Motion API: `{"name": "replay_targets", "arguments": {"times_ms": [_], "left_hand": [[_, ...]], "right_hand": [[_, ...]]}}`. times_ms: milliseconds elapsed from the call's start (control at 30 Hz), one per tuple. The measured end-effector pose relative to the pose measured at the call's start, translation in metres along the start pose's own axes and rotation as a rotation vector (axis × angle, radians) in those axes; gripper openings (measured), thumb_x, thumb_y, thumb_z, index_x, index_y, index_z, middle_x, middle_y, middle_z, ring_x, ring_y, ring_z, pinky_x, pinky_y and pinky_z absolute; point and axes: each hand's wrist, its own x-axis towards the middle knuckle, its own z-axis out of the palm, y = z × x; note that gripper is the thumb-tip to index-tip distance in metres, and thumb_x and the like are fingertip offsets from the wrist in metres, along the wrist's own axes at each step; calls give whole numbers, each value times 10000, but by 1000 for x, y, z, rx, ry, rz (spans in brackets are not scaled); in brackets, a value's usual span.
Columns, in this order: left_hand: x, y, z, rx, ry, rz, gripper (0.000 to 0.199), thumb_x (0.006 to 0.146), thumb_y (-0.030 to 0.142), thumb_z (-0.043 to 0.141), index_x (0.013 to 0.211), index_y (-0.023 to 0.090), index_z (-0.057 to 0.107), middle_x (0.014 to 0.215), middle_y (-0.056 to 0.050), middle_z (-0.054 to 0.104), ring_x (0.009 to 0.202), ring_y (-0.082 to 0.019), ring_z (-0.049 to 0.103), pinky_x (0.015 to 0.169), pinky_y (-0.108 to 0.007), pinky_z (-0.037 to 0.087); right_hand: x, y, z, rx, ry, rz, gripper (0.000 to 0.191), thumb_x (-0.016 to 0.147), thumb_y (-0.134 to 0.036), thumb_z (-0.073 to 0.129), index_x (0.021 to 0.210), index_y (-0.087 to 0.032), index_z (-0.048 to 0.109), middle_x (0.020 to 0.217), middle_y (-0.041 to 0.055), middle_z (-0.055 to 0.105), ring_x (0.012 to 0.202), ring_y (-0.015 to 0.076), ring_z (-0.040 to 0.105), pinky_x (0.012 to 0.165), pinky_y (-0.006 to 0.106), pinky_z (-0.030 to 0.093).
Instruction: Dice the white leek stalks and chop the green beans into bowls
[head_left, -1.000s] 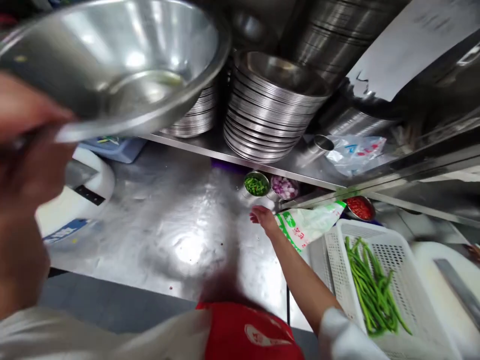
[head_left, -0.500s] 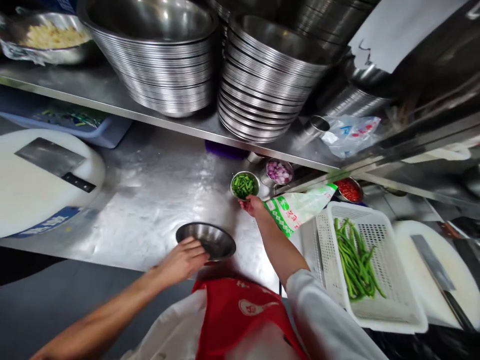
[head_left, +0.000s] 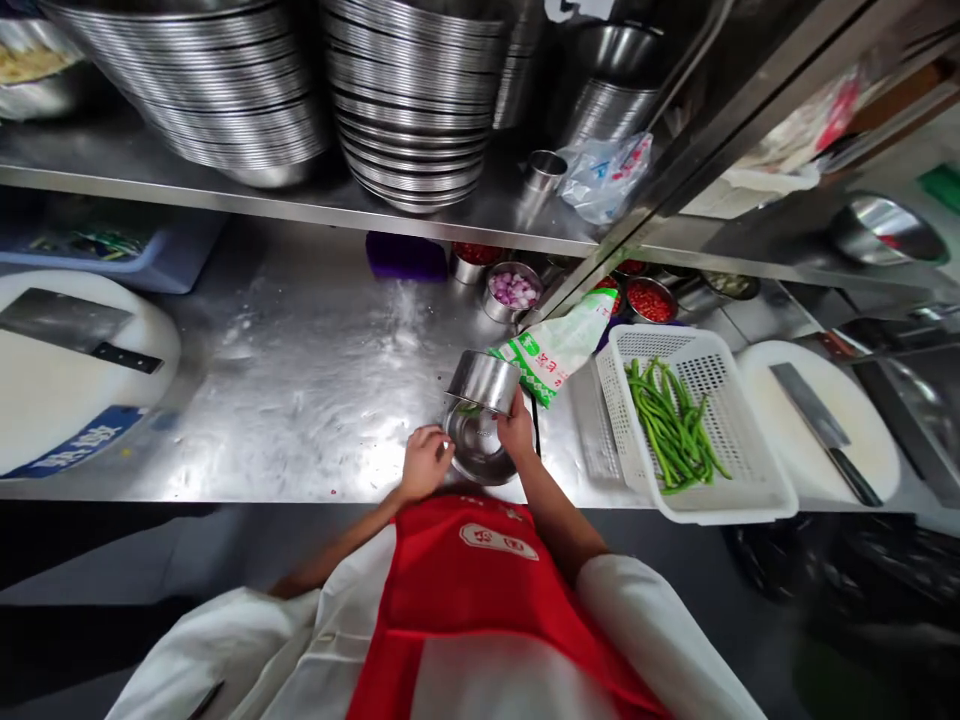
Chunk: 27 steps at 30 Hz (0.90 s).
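Observation:
My right hand [head_left: 515,428] grips a small steel container [head_left: 486,380], tipped over with its mouth turned downward above a shallow metal bowl [head_left: 491,462]. A few green pieces [head_left: 471,409] show under the container's lip; the rest of its contents is hidden. At the bowl's left side is my left hand [head_left: 429,462], its fingers bent and closed at the rim. The bowl rests on the steel counter close to its front edge. Just behind the container lies a green and white plastic bag [head_left: 559,345].
Steel containers hold chopped purple onion [head_left: 514,290] and chopped red pieces [head_left: 651,300]. To the right, green beans [head_left: 671,425] lie in a white basket [head_left: 765,490]. Cleavers lie on round cutting boards [head_left: 60,400] at both sides. Stacked metal bowls [head_left: 416,110] stand on the overhead shelf.
My right hand has brought the container of chopped green pieces from the back of the counter and tipped it over the bowl. The bowl and my left hand have shifted right.

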Motion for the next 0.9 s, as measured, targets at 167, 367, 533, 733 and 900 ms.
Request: {"name": "replay_targets", "arguments": {"times_ms": [167, 367, 533, 733, 900], "left_hand": [[13, -15, 14, -404, 217, -454, 347, 794, 232, 582, 1141, 220, 585, 1199, -103, 628, 1112, -243, 601, 1022, -400, 448], [29, -3, 49, -541, 66, -470, 419, 733, 190, 610, 1152, 209, 591, 1252, -94, 648, 1185, -232, 586, 1060, -361, 410], [21, 2, 58, -475, 71, -673, 104, 670, 243, 621, 748, 196, 571, 689, 3, 596, 737, -185, 596, 713, -288, 464], [16, 28, 57, -673, -95, -735, 202, 570, 257, 606, 756, 177, 616, 654, 9, 623, 564, -138, 558, 563, -252, 432], [6, 64, 60, -769, -97, -711, 261, 500, 264, 634, 744, 173, 612, 651, 12, 630, 579, -135, 566, 565, -251, 452]], "right_hand": [[-14, 23, -20, -158, 106, -294, 753, 699, -160, 565, 1442, -219, 452, 1369, 90, 636, 1233, 281, 597, 992, 396, 516], [-27, 39, -43, -226, 163, -299, 811, 750, -227, 580, 1527, -185, 350, 1345, 119, 654, 1172, 311, 625, 998, 434, 490], [-40, 39, -57, -228, 344, -222, 765, 779, -300, 607, 1498, -210, 359, 1209, 108, 715, 1027, 293, 669, 849, 377, 541], [-52, 32, -71, 116, 415, -140, 606, 793, -295, 517, 1390, -213, 449, 1243, 99, 674, 1011, 249, 668, 720, 313, 578], [-58, 24, -99, 506, 316, 13, 418, 760, -265, 522, 1172, -195, 543, 933, 64, 694, 650, 195, 661, 534, 314, 562]]}}
